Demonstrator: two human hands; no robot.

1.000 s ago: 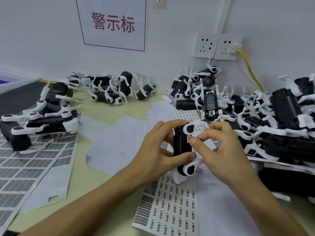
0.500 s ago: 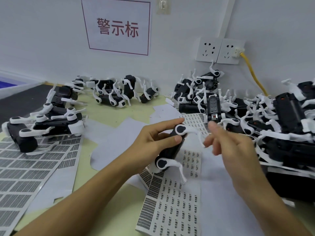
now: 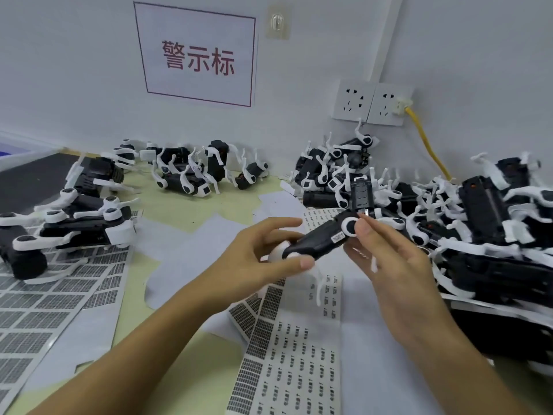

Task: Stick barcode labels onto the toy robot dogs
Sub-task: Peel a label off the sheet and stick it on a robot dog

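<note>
The toy robot dog (image 3: pixel 317 244) is held in the air above the label sheet (image 3: pixel 294 366), its black body lying slantwise with a small white barcode label (image 3: pixel 337 237) already showing on its side. The left hand (image 3: pixel 257 259) holds its lower end, thumb beneath and fingers over the rounded white joint. The right hand (image 3: pixel 389 265) meets the upper end with fingers nearly straight, fingertips at the white hip disc; whether it grips there or only steadies I cannot tell.

To do this step well, I judge the label wants a firm rub along its whole length — edges first checked for lift — while the left hand keeps the body from twisting. The thin white legs look springy and apt to snag, so fingers are best kept on the solid black shell.

The shell appears to be hard, matte plastic with smooth curves; the label is flat and papery against it. Below, the sheet is glossy backing paper set with rows of tiny printed stickers. To the right a pile of dogs (image 3: pixel 478 235) lies in a heap, legs sticking up; more dogs (image 3: pixel 71 229) rest at left on larger barcode sheets (image 3: pixel 39 310). The surface (image 3: pixel 179 205) is pale yellow-green, with peeled backing scraps lying about.
</note>
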